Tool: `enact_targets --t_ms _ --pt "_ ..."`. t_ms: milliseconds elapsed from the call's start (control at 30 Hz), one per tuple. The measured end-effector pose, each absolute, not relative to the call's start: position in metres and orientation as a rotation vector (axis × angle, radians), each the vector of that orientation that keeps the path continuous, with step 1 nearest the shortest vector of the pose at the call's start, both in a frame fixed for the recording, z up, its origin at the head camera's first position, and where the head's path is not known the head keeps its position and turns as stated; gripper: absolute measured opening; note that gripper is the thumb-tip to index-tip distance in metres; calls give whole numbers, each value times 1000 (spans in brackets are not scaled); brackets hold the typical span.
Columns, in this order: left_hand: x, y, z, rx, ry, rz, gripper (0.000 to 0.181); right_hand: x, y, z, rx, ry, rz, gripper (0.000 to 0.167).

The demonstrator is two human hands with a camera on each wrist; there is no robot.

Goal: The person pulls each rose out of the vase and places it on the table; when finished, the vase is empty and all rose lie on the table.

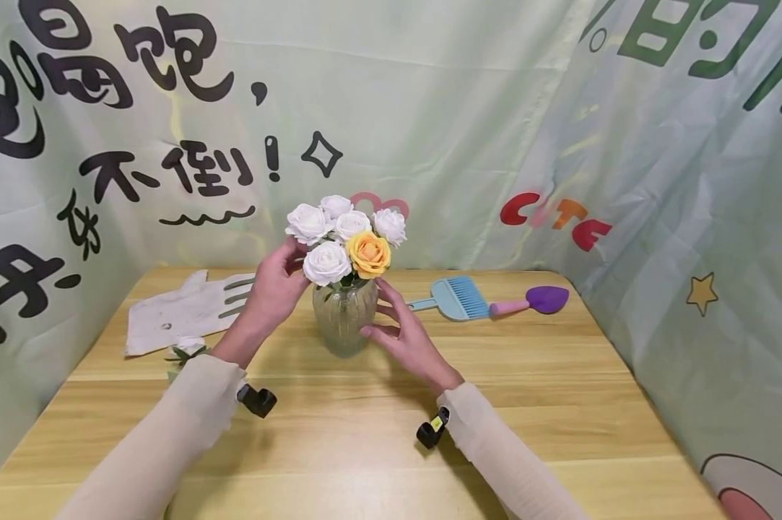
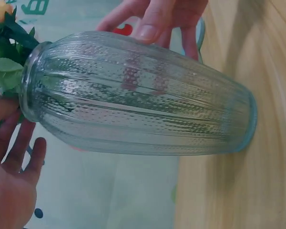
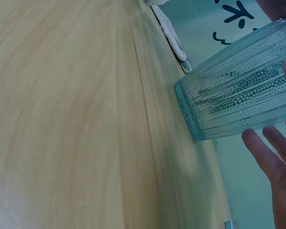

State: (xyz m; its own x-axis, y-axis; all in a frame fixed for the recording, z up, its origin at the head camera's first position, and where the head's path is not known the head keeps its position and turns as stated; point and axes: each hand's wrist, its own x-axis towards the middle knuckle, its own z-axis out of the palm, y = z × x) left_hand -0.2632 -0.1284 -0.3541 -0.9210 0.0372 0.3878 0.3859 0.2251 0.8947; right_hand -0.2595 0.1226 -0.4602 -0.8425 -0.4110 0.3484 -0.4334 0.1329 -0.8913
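Lettering on curtain: the curtain (image 1: 429, 87) carried dark Chinese characters, among them "喝饱" and "不倒!", and the word "CUTE" (image 1: 567, 213) in warm colours.
Vase: the ribbed glass vase (image 1: 345, 321) stood upright on the worktop (image 1: 339, 448), between the hands (no brand could be read on it).
Roses: white roses (image 1: 328, 262) and one orange-yellow rose (image 1: 369, 254) rose from its mouth.
Left hand: the left hand (image 1: 276, 285) was at the flowers, beside the vase's neck; I cannot tell if it pinched a stem.
Right hand: the right hand (image 1: 411, 347) had fingers spread apart, around the vase's side.
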Motion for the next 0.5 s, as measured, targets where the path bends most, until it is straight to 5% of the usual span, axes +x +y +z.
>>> enact_targets --t_ms 200,500 --pt "-264 -135 -338 -497 -1920 -1871 10 -259 123 -461 884 -2346 1860 91" --pt "-260 -153 -281 -622 -1588 -1957 28 -258 123 -461 876 -2365 1839 90"
